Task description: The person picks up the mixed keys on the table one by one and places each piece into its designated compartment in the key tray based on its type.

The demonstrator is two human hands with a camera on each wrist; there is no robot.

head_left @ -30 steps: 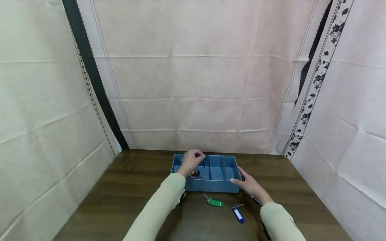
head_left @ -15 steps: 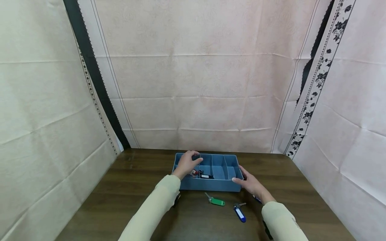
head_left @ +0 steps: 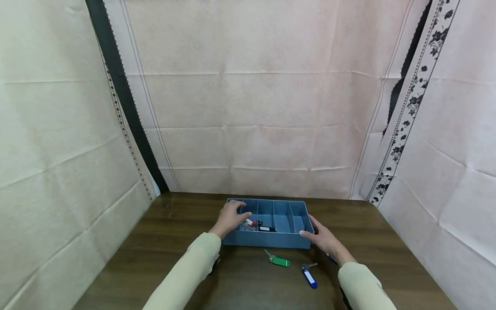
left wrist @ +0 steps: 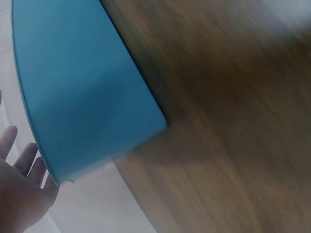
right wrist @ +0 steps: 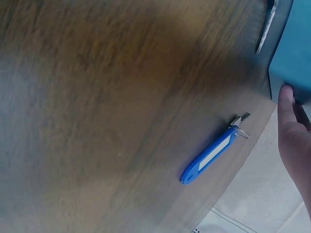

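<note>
While the right hand (head_left: 327,241) grips the blue plastic divided box (head_left: 267,241), lower centre, the left hand (head_left: 228,218) is empty, fingers loose — the green plastic key tag (head_left: 280,261) lies lower right of it, slanting rightward.

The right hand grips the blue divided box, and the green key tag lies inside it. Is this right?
Not quite: the head view shows the green key tag on the table, in front of the blue divided box, which the right hand does grip.
</note>
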